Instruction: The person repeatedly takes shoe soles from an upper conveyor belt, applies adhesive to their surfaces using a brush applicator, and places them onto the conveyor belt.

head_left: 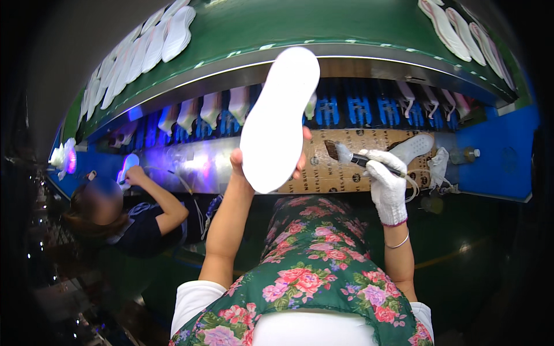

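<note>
Dim scene, violet glare at left, fisheye-bent dark edges.

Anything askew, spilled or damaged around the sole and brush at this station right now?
Nothing stands out. The left hand holds the white sole up, clean and unmarked. The gloved right hand grips the brush over the cardboard sheet. No spill shows there.

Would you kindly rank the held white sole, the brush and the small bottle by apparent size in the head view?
1. White sole, though it is nearest the camera.
2. Brush.
3. Bottle.
</note>
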Motion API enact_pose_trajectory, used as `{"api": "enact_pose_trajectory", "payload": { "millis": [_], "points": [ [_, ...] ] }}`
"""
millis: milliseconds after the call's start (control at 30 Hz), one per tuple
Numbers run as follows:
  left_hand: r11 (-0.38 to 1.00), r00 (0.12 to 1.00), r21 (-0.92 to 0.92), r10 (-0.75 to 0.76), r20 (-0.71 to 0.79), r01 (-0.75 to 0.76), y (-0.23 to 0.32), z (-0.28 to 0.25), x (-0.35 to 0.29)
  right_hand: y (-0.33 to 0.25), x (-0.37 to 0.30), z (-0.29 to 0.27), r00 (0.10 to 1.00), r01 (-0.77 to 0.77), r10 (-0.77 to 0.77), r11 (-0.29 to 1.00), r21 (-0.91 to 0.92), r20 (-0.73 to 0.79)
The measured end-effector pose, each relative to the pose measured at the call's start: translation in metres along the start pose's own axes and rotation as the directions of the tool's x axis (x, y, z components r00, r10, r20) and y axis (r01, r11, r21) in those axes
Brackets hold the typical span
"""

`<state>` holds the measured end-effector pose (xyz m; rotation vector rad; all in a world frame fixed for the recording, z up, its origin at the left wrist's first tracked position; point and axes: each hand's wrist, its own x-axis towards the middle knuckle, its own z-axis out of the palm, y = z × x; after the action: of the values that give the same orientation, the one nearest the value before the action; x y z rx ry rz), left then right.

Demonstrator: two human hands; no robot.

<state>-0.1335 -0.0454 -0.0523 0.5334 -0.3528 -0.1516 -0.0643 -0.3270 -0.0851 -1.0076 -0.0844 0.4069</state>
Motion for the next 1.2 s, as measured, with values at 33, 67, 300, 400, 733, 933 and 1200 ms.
{"api": "enact_pose_trajectory", "payload": {
  "millis": [33, 67, 300, 400, 733, 933, 1200],
  "points": [
    [1.0, 0.992, 0.016, 0.018, 0.121, -0.02, 0.009, -0.003, 0.026, 0.005, -0.002, -0.006, 1.0, -0.012, 0.012, 1.0, -0.007, -0.027],
    [0.999, 0.982, -0.006, 0.036, 0.187, -0.036, 0.016, -0.012, 0.055, 0.011, -0.004, -0.012, 0.999, -0.024, 0.022, 0.999, -0.049, -0.046],
    [0.748, 0.947, -0.629, 0.002, -0.32, -0.214, 0.027, -0.028, 0.192, 0.041, -0.018, -0.019, 0.992, -0.074, 0.057, 0.986, -0.152, -0.113],
    [0.725, 0.937, -0.654, -0.034, -0.348, -0.216, 0.035, -0.038, 0.216, 0.05, -0.022, -0.021, 0.989, -0.103, 0.085, 0.982, -0.156, -0.123],
    [0.923, 0.922, -0.049, -0.383, -0.058, 0.381, 0.04, 0.002, 0.145, 0.076, -0.019, -0.031, 0.967, -0.247, 0.23, 0.952, -0.182, -0.105],
    [-0.1, 0.958, 0.972, 0.219, -0.185, 0.211, 0.073, -0.002, 0.143, 0.079, -0.015, -0.02, 0.95, -0.313, 0.304, 0.932, -0.182, -0.073],
    [-0.408, 0.97, 0.907, 0.244, 0.001, 0.102, 0.069, -0.032, 0.182, 0.081, -0.016, -0.005, 0.965, -0.256, 0.262, 0.937, -0.238, -0.006]
  ]
}}
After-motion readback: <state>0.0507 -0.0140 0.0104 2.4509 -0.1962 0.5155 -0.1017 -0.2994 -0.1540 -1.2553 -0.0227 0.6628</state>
